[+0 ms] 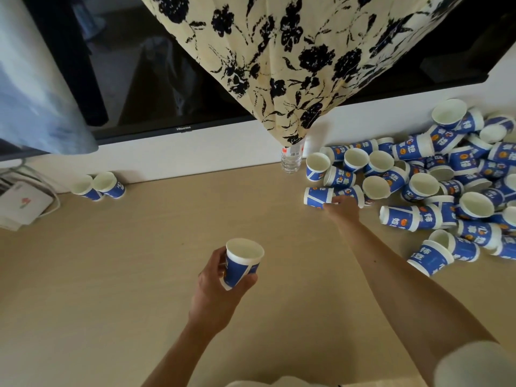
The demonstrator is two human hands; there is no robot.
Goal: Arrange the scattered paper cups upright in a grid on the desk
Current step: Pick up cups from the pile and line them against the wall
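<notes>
My left hand (215, 289) holds a blue-and-white paper cup (240, 263) upright above the middle of the wooden desk (139, 261). My right hand (342, 209) reaches to the left edge of the pile and grips a cup lying on its side (318, 197). A big heap of the same cups (446, 180) lies scattered at the right, most tipped over. Two cups (96, 187) stand upright side by side at the back left, by the wall.
A clear plastic water bottle (291, 159) stands at the back of the desk near the pile. A floral cloth (293, 60) hangs over a dark TV screen (156, 79). A white device with cables (23, 203) sits at the far left.
</notes>
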